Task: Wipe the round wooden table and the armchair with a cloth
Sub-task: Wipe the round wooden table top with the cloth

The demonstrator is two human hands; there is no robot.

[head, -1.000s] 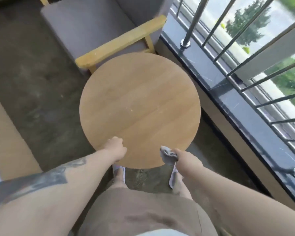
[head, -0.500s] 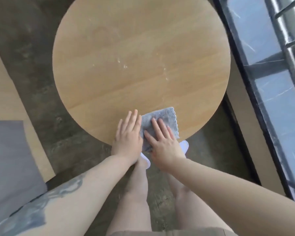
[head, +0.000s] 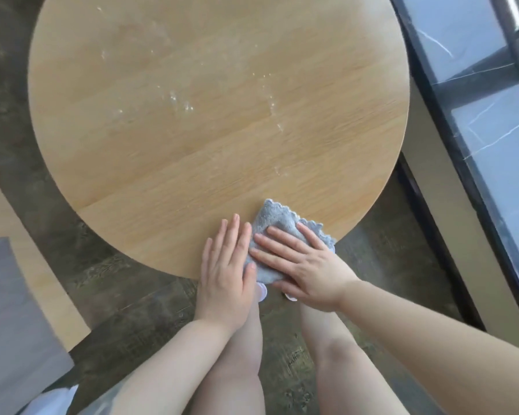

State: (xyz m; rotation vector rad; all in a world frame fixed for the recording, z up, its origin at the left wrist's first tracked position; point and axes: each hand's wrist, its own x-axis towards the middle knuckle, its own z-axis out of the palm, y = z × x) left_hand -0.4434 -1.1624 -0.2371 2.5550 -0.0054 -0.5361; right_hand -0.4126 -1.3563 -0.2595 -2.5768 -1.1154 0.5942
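The round wooden table (head: 207,130) fills the upper middle of the head view, with white specks and smears scattered over its top. A small grey cloth (head: 277,226) with a scalloped edge lies at the table's near rim. My right hand (head: 306,265) presses flat on the cloth, fingers spread and pointing left. My left hand (head: 225,274) lies flat beside it on the table's edge, its thumb touching the cloth's left side. The armchair from the earlier frame is out of view.
A dark marble ledge (head: 477,121) with railing bars runs along the right. Dark stone floor (head: 108,283) surrounds the table. A grey cushion with a light wooden frame (head: 15,324) sits at the lower left. My bare legs stand under the table's near edge.
The view has dropped closer to the table and the armchair left the frame. Both hands went from gripping the rim to lying flat, and the cloth has turned slightly to the right.
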